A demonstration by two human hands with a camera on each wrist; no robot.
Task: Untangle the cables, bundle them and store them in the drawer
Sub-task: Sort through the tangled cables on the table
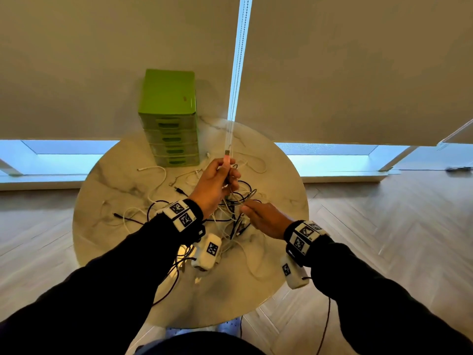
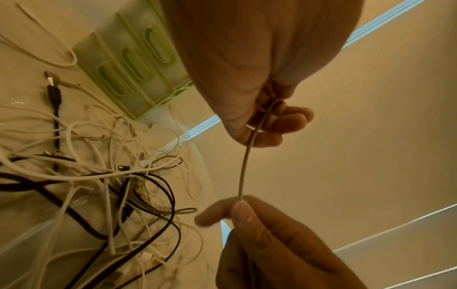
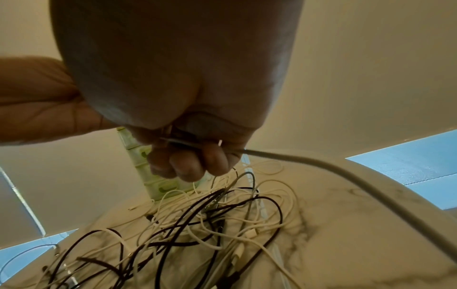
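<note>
A grey cable (image 1: 227, 175) is held up above the round marble table (image 1: 281, 185) by the left hand (image 1: 215, 185), whose fingers are curled round it just below its USB plug (image 1: 226, 156). Lower down, the same cable is pinched by the right hand (image 1: 266, 219) between thumb and forefinger, as is shown plainly only in the left wrist view, where the cable (image 2: 243, 172) is seen stretched taut between the left hand's fingers (image 2: 291, 119) and the right hand (image 2: 284, 244). In the head view that pinch is hidden under the back of the right hand. In the right wrist view the cable (image 3: 346, 176) is seen running from the curled fingers (image 3: 190, 166) out to the right edge of the picture, above the table.

The tangle of black and white cables (image 1: 230, 213) is spread over the middle of the table, beneath both hands; single strands are trailed toward the left rim and the near rim. The green drawer unit (image 1: 169, 119) is stood at the far edge, close to the window blind (image 1: 358, 73), with all its drawers shut. Bare marble is left on the right side of the table, and a narrower strip at the left.
</note>
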